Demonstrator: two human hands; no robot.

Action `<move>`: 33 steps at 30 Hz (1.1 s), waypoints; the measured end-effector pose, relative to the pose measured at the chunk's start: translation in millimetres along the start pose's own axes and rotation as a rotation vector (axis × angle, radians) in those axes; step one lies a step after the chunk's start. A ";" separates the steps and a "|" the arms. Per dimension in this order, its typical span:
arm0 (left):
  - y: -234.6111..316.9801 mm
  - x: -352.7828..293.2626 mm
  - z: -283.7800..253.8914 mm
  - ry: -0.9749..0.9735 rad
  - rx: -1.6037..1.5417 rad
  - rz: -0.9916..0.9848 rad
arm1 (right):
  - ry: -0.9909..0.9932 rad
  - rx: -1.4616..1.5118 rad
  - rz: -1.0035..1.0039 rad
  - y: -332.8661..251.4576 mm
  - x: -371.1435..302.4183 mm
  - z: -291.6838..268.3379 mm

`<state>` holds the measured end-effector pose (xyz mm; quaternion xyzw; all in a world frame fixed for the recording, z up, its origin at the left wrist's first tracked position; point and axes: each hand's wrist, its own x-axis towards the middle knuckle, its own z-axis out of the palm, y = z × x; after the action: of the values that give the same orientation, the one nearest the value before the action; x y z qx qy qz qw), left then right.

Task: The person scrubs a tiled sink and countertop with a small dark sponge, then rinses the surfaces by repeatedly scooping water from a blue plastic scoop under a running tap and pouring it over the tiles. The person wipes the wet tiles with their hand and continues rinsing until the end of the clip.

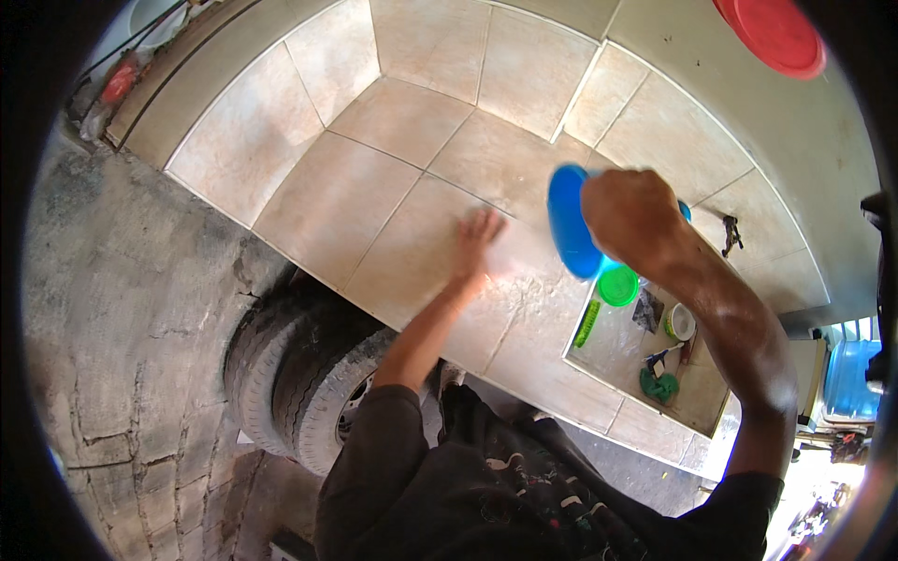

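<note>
My right hand (634, 220) is closed round a blue plastic dipper (572, 222), raised and tilted above the counter beside the sink. A bit of the same blue shows on the far side of the fist; the grip itself is partly hidden. On the tiled counter (374, 201) to the left, my left hand (479, 245) lies with its fingers spread, slightly blurred and holding nothing. Wet, whitish patches mark the tiles between the two hands.
The sunken sink (608, 360) holds a green round tub (617, 285), a green brush (587, 323), a white cup (681, 323) and a green scrubber (659, 385). A dark tap (731, 234) juts from the wall. Tyres (318, 411) stand under the counter; a red basin (776, 35) is upper right.
</note>
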<state>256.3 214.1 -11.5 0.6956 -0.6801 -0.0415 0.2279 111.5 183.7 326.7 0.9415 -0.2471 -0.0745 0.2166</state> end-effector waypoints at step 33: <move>294.7 157.1 108.0 -0.219 0.067 0.259 | -0.236 1.814 1.380 153.9 -383.7 364.2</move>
<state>-45.4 42.9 41.8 0.6006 -0.7859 -0.0645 0.1324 -377.8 118.8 81.9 0.4021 -0.6925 0.1781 -0.5719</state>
